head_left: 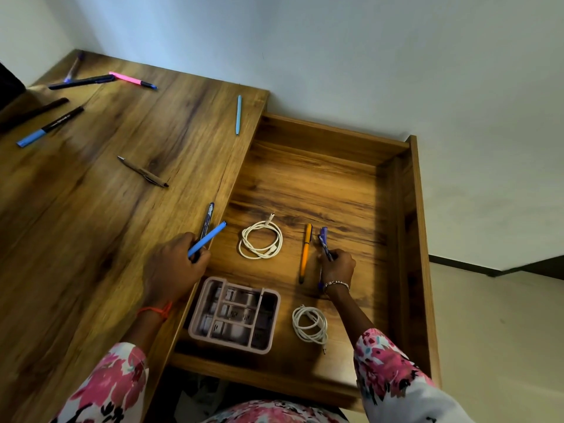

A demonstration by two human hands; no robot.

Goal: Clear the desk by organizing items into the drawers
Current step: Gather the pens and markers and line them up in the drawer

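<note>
The drawer (418, 239) stands pulled out at the right edge of the tabletop (122, 203). The left hand (172, 268) lies at that edge, its fingers curled round a blue pen (207, 239) and a dark pen (207, 221), both pointing toward the far side. The right hand (338, 267) is inside the drawer, near its middle, pinching a purple pen (324, 243) between fingertips and thumb. Just to its left an orange pen (305, 253) lies flat on the drawer floor, apart from the hand. Between the two hands a coiled white cable (260, 239) rests on the floor; a second white cable (309, 325) lies coiled toward the near edge, beside the right forearm. A pink divided tray (225, 343) sits in the near left corner of the drawer; what its compartments hold is too blurred to name.

On the tabletop a light blue pen (238, 115) lies along the right edge, toward the far corner; a brown pen (143, 172) lies nearer the middle. By the far edge a pink highlighter (129, 78), a black pen (82, 82) and a violet pen (73, 69) lie close together. Near the left edge lie a black-and-blue marker (50, 126) and a dark marker (35, 112).
</note>
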